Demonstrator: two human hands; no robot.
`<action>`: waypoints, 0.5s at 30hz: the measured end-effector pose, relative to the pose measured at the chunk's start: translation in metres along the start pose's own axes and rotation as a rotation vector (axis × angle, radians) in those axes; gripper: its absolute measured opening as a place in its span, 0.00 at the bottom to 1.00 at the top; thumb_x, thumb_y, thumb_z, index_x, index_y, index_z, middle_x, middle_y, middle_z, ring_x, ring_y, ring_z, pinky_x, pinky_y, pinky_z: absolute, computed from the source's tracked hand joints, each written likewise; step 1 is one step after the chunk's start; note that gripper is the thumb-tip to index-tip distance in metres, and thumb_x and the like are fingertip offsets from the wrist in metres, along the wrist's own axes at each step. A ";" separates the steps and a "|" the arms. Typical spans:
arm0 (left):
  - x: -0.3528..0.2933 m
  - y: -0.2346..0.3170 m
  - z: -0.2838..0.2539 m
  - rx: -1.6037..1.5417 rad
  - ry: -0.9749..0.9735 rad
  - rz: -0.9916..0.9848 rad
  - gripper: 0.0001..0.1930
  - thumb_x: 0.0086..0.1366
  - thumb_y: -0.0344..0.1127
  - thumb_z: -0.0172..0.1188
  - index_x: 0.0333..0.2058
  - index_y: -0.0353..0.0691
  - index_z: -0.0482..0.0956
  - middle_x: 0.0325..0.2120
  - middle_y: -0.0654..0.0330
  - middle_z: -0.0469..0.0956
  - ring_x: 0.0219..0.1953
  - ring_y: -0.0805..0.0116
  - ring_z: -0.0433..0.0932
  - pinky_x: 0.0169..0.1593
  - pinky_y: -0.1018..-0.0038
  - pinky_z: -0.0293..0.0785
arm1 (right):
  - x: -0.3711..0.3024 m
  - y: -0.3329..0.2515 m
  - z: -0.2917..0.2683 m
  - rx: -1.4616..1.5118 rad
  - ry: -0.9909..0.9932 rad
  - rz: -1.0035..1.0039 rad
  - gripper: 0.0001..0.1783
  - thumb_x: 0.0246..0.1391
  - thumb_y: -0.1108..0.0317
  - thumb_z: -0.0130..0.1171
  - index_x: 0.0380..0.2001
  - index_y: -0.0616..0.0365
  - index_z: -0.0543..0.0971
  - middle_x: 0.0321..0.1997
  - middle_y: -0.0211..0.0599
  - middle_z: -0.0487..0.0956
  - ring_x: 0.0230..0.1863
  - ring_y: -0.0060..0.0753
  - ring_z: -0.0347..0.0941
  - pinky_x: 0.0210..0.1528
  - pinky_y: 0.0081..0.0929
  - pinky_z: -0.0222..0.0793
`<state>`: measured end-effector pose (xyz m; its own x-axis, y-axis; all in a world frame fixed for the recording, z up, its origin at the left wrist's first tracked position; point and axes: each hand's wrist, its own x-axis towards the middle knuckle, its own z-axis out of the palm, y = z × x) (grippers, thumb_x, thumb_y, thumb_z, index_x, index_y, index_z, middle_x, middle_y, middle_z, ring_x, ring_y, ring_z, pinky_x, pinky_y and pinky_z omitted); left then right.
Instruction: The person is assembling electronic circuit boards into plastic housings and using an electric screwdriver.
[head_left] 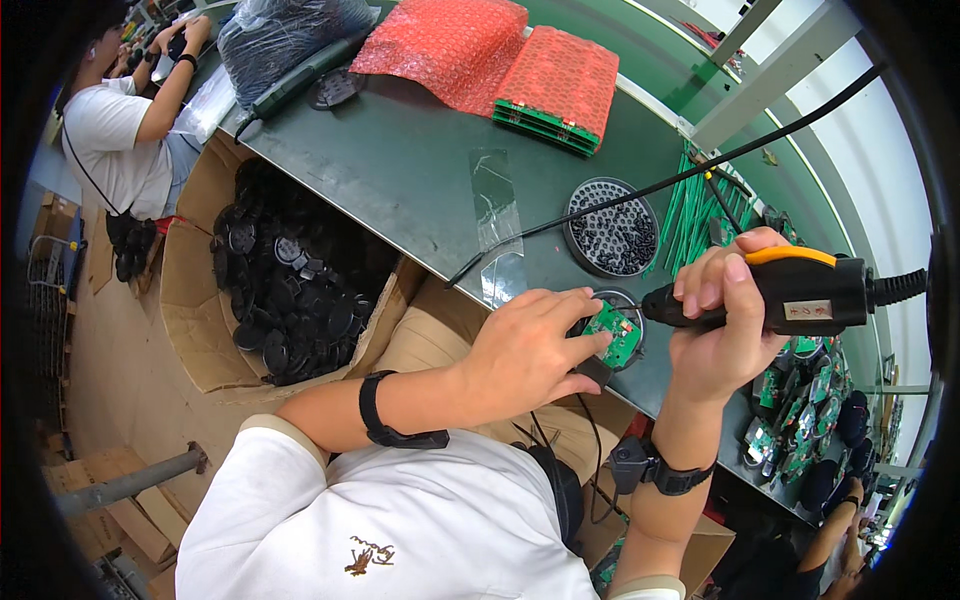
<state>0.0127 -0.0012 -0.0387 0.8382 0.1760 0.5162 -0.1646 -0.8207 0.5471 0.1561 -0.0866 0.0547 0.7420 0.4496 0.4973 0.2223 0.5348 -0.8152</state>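
Observation:
My right hand (725,315) is wrapped round a black electric screwdriver (805,292) with an orange lever on top and a cable at its rear. The screwdriver lies nearly level, its nose and thin bit pointing left at a small green circuit board (622,338). That board sits in a round dark housing, which my left hand (525,350) grips from the left with fingers and thumb. Whether the bit touches a screw is too small to tell. Just beyond the hands stands a round grey dish (574,240) of small black screws.
A cardboard box (190,320) of round black parts stands at left. Stacked green boards (545,125) under red bubble wrap (440,50) lie at the back. Loose circuit boards (800,410) pile up at right. A black cable (700,160) crosses the table (400,150). Another person (125,130) works at far left.

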 end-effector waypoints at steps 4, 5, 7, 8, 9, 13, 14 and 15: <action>0.000 0.000 0.000 0.005 -0.003 -0.002 0.28 0.46 0.47 0.78 0.46 0.42 0.87 0.54 0.51 0.79 0.58 0.50 0.79 0.56 0.58 0.76 | -0.001 0.001 0.001 -0.007 -0.003 -0.010 0.14 0.61 0.75 0.61 0.47 0.67 0.72 0.20 0.32 0.71 0.16 0.21 0.64 0.22 0.23 0.65; 0.000 0.000 0.000 0.007 -0.002 -0.001 0.28 0.46 0.47 0.78 0.47 0.42 0.87 0.54 0.51 0.79 0.58 0.50 0.79 0.56 0.59 0.76 | -0.001 0.001 0.001 -0.006 -0.003 -0.010 0.14 0.61 0.75 0.61 0.47 0.67 0.72 0.20 0.32 0.71 0.16 0.21 0.64 0.22 0.23 0.65; 0.000 0.000 -0.001 0.009 -0.003 -0.002 0.28 0.46 0.48 0.78 0.47 0.42 0.87 0.54 0.51 0.79 0.58 0.50 0.79 0.56 0.59 0.76 | -0.002 0.001 0.001 -0.012 -0.014 -0.010 0.15 0.61 0.75 0.61 0.48 0.67 0.71 0.20 0.32 0.71 0.16 0.21 0.64 0.22 0.23 0.65; 0.001 0.000 -0.001 0.011 -0.006 -0.001 0.28 0.47 0.48 0.77 0.47 0.42 0.87 0.54 0.51 0.79 0.58 0.51 0.79 0.56 0.59 0.76 | -0.002 0.001 0.001 -0.012 -0.013 -0.009 0.15 0.61 0.75 0.61 0.48 0.67 0.71 0.20 0.32 0.71 0.16 0.21 0.64 0.22 0.23 0.65; 0.001 0.001 -0.001 0.013 -0.010 0.001 0.28 0.47 0.48 0.77 0.47 0.42 0.87 0.54 0.52 0.79 0.58 0.51 0.79 0.56 0.59 0.76 | -0.003 0.001 0.001 -0.011 -0.013 0.005 0.15 0.60 0.75 0.61 0.48 0.67 0.71 0.20 0.32 0.71 0.16 0.21 0.64 0.22 0.23 0.65; 0.001 0.001 -0.001 0.025 -0.019 -0.001 0.28 0.47 0.49 0.77 0.47 0.43 0.87 0.54 0.52 0.79 0.58 0.51 0.79 0.56 0.59 0.76 | -0.003 0.000 0.001 0.003 -0.045 0.016 0.15 0.56 0.76 0.60 0.46 0.66 0.71 0.21 0.33 0.71 0.16 0.23 0.64 0.22 0.24 0.65; 0.001 0.001 -0.001 0.030 -0.024 -0.002 0.28 0.47 0.49 0.77 0.47 0.43 0.87 0.54 0.52 0.79 0.57 0.51 0.79 0.55 0.59 0.76 | -0.003 0.000 0.001 0.002 -0.044 0.019 0.15 0.56 0.76 0.60 0.46 0.66 0.71 0.21 0.33 0.71 0.16 0.23 0.64 0.22 0.24 0.65; 0.001 0.001 -0.001 0.034 -0.028 -0.003 0.28 0.47 0.49 0.77 0.47 0.43 0.87 0.54 0.52 0.79 0.57 0.51 0.79 0.55 0.59 0.76 | -0.002 -0.001 0.000 0.020 -0.041 0.055 0.15 0.54 0.77 0.60 0.45 0.65 0.71 0.21 0.34 0.71 0.16 0.23 0.64 0.22 0.24 0.65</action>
<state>0.0133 -0.0012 -0.0371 0.8532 0.1631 0.4955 -0.1447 -0.8385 0.5253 0.1544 -0.0882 0.0542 0.7261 0.5072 0.4643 0.1692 0.5227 -0.8356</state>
